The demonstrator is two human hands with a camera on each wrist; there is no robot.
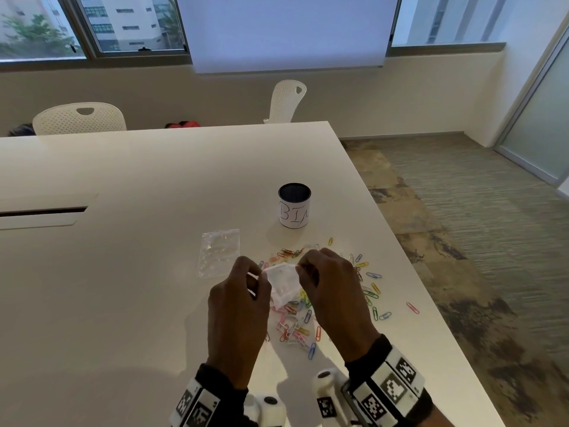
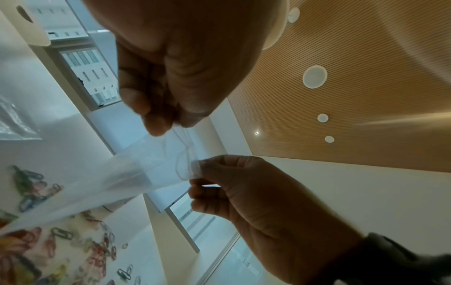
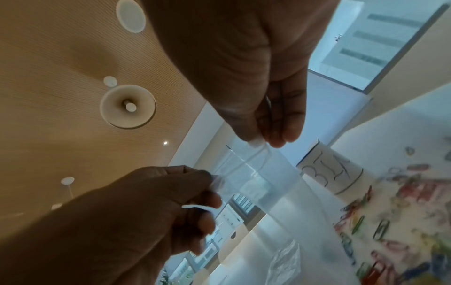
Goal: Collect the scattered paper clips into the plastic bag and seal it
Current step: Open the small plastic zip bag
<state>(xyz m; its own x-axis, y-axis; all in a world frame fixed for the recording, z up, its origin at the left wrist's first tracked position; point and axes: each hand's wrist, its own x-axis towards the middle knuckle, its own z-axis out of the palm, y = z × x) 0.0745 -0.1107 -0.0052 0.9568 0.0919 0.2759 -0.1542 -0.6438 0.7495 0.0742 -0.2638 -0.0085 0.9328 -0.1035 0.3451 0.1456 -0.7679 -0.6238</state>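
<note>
Head view shows, going left to right with the BIN can (image 1: 294, 205) as landmark: a second clear bag (image 1: 219, 253) lies flat on the table (image 1: 123, 180), to the left of the can and nearer the person. Next comes the left hand (image 1: 238, 306), thumb and fingertips pinching one lip of the plastic bag (image 1: 283, 283), which is held up off the table, nearer than the can. The right hand (image 1: 334, 291) pinches the opposite lip. Below and to the right of both hands, on the near side of the can, the paper clips (image 1: 368, 282) lie scattered and uncollected.

The step looks like opening the mouth of the bag. To do it well, I would keep each pinch on a single layer close to the seal strip and pull the lips straight apart. Thin film slips, so a firm fingertip hold matters. Holding the opened mouth low over the clips should shorten each transfer.
</note>
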